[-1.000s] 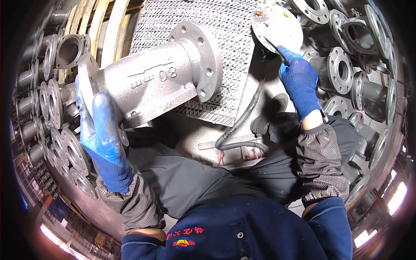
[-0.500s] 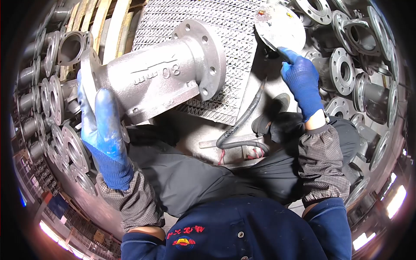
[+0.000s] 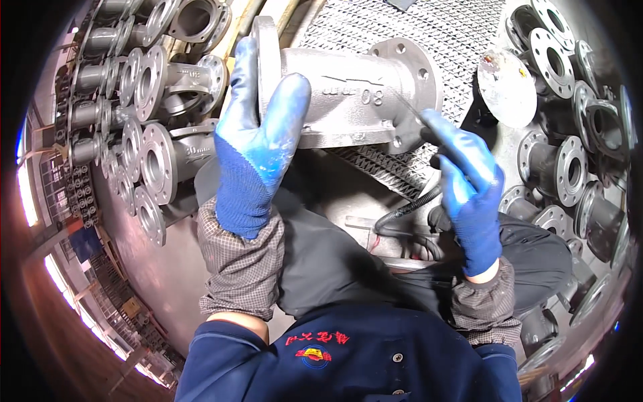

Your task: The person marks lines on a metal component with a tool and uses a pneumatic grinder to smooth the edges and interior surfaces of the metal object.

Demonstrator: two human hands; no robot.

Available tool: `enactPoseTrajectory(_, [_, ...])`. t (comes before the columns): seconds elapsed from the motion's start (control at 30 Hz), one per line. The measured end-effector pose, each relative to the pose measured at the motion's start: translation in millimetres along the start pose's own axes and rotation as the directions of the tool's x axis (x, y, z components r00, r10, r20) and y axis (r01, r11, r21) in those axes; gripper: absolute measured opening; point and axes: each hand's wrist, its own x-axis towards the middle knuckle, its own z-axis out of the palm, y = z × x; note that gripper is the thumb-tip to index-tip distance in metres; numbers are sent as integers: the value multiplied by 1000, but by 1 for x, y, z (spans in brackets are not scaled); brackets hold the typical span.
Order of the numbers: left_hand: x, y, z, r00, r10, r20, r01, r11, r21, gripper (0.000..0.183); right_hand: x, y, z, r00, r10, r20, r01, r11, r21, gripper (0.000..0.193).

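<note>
In the upper middle of the frame, the flanged casting [image 3: 335, 75] lies with its long axis running left to right, above the metal mesh [image 3: 462, 33]; your left hand [image 3: 254, 144] is clamped on its left-end flange [image 3: 268, 60], fingers outside, thumb toward the body; your right hand [image 3: 472, 175], nearer the right end, has its fingers closed on a thin dark tool [image 3: 410, 106], which points up and left across the casting beside the raised marking; whether the tip touches the metal cannot be told; the tool's rear is covered by your fingers; the casting's underside and bore are hidden.
</note>
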Motion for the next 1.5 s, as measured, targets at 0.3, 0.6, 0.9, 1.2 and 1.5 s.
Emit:
enactPoseTrajectory(0.3, [0,-3,0,993,116,29,-117,993,15,63,1,-4,20,999,-33,-1,32,977,-210,47])
enactPoseTrajectory(0.6, [-1,-7,-1,1000,4,13,-4,1000,-27,64,5,-5,23,1000,-22,14,24,977,-213,44])
enactPoseTrajectory(0.9, [3,-9,0,997,68,30,-66,996,-57,67,5,-2,24,1000,-21,-4,19,972,-234,41])
enactPoseTrajectory(1.2, [3,-8,0,991,126,36,-125,992,-18,67,5,-5,21,999,9,36,0,966,-260,49])
enactPoseTrajectory(1.5, [2,-7,0,998,50,26,-49,998,-33,67,7,-3,22,1000,-27,4,27,955,-297,43])
